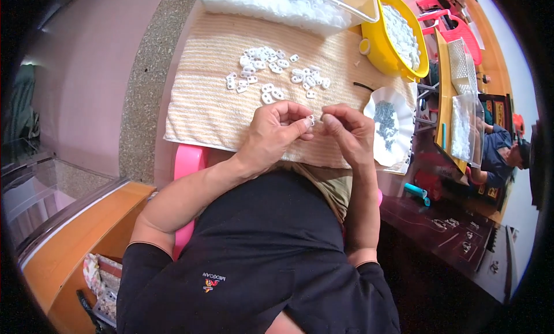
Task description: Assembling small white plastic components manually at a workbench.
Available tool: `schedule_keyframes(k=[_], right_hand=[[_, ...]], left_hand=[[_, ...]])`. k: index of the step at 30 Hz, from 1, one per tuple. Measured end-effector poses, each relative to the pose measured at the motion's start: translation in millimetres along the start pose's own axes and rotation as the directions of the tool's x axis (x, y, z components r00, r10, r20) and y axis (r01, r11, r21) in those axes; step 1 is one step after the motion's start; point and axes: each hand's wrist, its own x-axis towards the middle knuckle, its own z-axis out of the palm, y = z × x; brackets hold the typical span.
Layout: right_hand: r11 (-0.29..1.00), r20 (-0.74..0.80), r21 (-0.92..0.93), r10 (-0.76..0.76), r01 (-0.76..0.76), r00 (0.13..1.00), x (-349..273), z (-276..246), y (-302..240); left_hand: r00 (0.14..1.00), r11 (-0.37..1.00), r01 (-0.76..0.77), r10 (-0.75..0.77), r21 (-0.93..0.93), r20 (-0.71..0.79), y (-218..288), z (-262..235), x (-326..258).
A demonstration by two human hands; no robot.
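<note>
Head view: left hand (276,128) pinches white piece (312,120), long axis apparently fore-and-aft; right hand (353,132), grip unclear.

- Bench covered by a beige-striped cloth (202,97)
- Loose white two-holed pieces (259,60), scattered in clusters
- Clear bin (369,4) of white pieces, far edge
- Yellow tub (373,45), far right
- White fluted dish (399,156) holding dark bits (385,123)

Bright, diffuse light covers the striped towel (208,62); the small white piece (312,120) near its lower edge lacks crisp detail. Well outside it, straight edges bend (strongly) toward blackness.
</note>
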Motion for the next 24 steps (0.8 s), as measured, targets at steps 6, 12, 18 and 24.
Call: schedule_keyframes(k=[6,12,18,24], right_hand=[[0.781,-0.026,-0.581,-0.3,0.23,0.954,36.4,-7.2,-19.1],[0.627,0.021,-0.759,-0.246,0.176,0.969,56.9,-6.2,-13.5],[0.655,0.024,-0.74,-0.199,0.151,0.98,61.8,-5.1,-11.4],[0.696,-0.005,-0.705,-0.198,0.137,0.98,61.6,-6.3,-0.5]], left_hand=[[1.0,1.0,0.013,-0.013,0.003,-0.005,1.7,0.1,-0.7],[1.0,1.0,0.021,-0.021,-0.004,0.004,5.0,0.3,-0.9],[1.0,1.0,0.016,-0.016,-0.004,0.012,4.1,-1.1,0.0],[1.0,1.0,0.027,-0.027,-0.002,0.016,5.5,0.0,0.0]])
